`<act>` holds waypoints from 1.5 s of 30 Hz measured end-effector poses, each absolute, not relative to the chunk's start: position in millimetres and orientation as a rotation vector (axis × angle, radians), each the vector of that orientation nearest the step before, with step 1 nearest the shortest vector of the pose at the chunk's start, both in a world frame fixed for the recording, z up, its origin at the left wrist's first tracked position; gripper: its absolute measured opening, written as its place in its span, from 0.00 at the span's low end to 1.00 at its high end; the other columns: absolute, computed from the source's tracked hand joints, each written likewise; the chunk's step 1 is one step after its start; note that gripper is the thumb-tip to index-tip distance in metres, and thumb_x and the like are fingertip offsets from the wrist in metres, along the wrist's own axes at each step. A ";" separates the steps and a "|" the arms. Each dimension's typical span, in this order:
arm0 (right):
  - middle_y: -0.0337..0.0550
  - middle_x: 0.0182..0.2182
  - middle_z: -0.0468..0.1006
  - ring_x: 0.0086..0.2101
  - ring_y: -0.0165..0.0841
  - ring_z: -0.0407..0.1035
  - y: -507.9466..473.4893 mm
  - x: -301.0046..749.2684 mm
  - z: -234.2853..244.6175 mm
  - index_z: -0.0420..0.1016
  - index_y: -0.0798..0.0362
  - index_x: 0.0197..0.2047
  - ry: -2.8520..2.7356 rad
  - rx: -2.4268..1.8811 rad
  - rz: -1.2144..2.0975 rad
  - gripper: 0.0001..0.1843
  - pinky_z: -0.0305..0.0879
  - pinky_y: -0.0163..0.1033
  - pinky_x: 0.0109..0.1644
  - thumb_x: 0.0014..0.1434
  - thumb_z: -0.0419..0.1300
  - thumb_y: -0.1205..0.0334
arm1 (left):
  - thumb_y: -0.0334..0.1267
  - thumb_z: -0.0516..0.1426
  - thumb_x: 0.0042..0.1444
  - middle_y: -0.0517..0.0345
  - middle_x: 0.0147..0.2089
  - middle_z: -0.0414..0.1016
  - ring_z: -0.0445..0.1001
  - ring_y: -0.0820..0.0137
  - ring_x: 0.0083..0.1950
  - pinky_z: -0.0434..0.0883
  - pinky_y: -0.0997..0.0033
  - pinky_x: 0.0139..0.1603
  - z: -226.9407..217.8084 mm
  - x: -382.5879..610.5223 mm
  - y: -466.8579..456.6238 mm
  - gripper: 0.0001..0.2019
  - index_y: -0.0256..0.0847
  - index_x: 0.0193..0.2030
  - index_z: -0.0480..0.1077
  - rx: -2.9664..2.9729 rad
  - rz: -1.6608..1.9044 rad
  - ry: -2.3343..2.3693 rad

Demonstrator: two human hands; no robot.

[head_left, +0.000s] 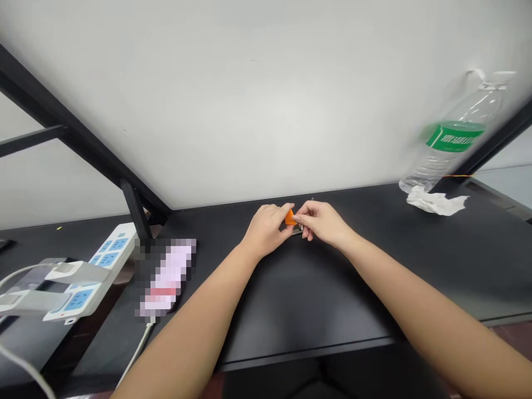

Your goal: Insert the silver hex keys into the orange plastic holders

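Note:
Both my hands meet over the far middle of the black table, close to the white wall. My left hand is closed, its fingers pinching a small orange object. My right hand is closed too, with fingertips pressed on the same orange object and on a small metal part just below it. What the metal part is I cannot make out. The hands hide most of the orange object.
A clear plastic bottle with a green label stands at the back right beside a crumpled white tissue. A white power strip with blue sockets and plugs sits at the left, near a blurred pink item. Black frame bars slope along the left.

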State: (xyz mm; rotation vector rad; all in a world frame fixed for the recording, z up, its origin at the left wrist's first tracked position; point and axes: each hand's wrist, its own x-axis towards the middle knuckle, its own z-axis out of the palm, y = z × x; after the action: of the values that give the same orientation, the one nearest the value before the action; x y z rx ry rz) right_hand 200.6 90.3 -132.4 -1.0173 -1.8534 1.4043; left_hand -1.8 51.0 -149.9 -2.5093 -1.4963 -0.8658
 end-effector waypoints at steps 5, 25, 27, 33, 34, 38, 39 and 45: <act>0.41 0.29 0.79 0.29 0.30 0.70 92.0 189.8 -136.9 0.71 0.53 0.34 -2.124 -0.948 0.626 0.12 0.62 0.34 0.36 0.68 0.56 0.56 | 0.36 0.59 0.59 0.51 0.41 0.77 0.75 0.63 0.42 0.68 0.62 0.48 -151.8 2.9 51.4 0.23 0.39 0.62 0.67 -2.422 -0.891 -1.468; 0.48 0.42 0.74 0.41 0.35 0.70 93.1 207.2 -145.2 0.79 0.56 0.41 -2.830 -0.950 0.257 0.07 0.62 0.37 0.45 0.64 0.58 0.67 | 0.33 0.59 0.58 0.56 0.44 0.78 0.77 0.66 0.43 0.73 0.66 0.47 -154.2 -21.4 56.8 0.29 0.44 0.67 0.64 -2.281 -0.827 -1.796; 0.49 0.41 0.74 0.42 0.37 0.70 89.6 201.9 -146.8 0.78 0.57 0.41 -2.868 -0.973 0.159 0.08 0.62 0.38 0.46 0.64 0.57 0.69 | 0.33 0.59 0.59 0.56 0.45 0.79 0.77 0.66 0.44 0.74 0.66 0.48 -155.7 -21.2 57.2 0.29 0.45 0.68 0.64 -2.296 -0.830 -1.826; 0.49 0.38 0.74 0.36 0.35 0.69 80.2 196.6 -145.7 0.76 0.56 0.36 -2.900 -0.987 0.062 0.06 0.58 0.38 0.36 0.60 0.57 0.69 | 0.35 0.60 0.58 0.59 0.49 0.81 0.78 0.64 0.50 0.74 0.64 0.52 -156.6 -19.7 57.8 0.29 0.47 0.67 0.65 -2.338 -0.869 -1.872; 0.47 0.38 0.75 0.35 0.34 0.69 80.0 198.3 -143.8 0.76 0.56 0.37 -2.890 -0.989 0.088 0.06 0.57 0.38 0.34 0.61 0.57 0.69 | 0.35 0.61 0.58 0.60 0.48 0.81 0.78 0.64 0.49 0.74 0.64 0.53 -156.6 -19.9 57.9 0.29 0.47 0.67 0.65 -2.340 -0.863 -1.873; 0.43 0.38 0.77 0.33 0.30 0.68 86.8 209.7 -133.6 0.76 0.53 0.37 -2.785 -1.011 0.227 0.08 0.54 0.35 0.34 0.64 0.56 0.67 | 0.36 0.60 0.58 0.61 0.46 0.81 0.79 0.65 0.47 0.74 0.64 0.52 -157.7 -21.7 57.8 0.27 0.47 0.65 0.66 -2.349 -0.880 -1.883; 0.42 0.37 0.77 0.33 0.30 0.68 89.7 212.9 -131.4 0.75 0.53 0.37 -2.740 -1.015 0.276 0.07 0.54 0.35 0.35 0.64 0.56 0.67 | 0.36 0.60 0.58 0.61 0.46 0.81 0.79 0.66 0.47 0.74 0.65 0.52 -158.1 -22.2 57.5 0.27 0.47 0.66 0.66 -2.354 -0.889 -1.889; 0.35 0.29 0.78 0.29 0.26 0.68 103.0 222.1 -128.6 0.75 0.52 0.38 -2.388 -0.976 0.719 0.04 0.59 0.32 0.36 0.61 0.59 0.67 | 0.37 0.60 0.57 0.63 0.44 0.81 0.78 0.67 0.45 0.74 0.67 0.50 -157.4 -20.0 54.7 0.27 0.49 0.65 0.66 -2.345 -0.897 -1.886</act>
State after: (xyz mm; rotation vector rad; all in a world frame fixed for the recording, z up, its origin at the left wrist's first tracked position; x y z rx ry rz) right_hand 222.1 103.0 -128.6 -0.9756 -2.3884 0.7186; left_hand -20.0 54.7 -157.4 -2.3454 -1.8855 -0.8972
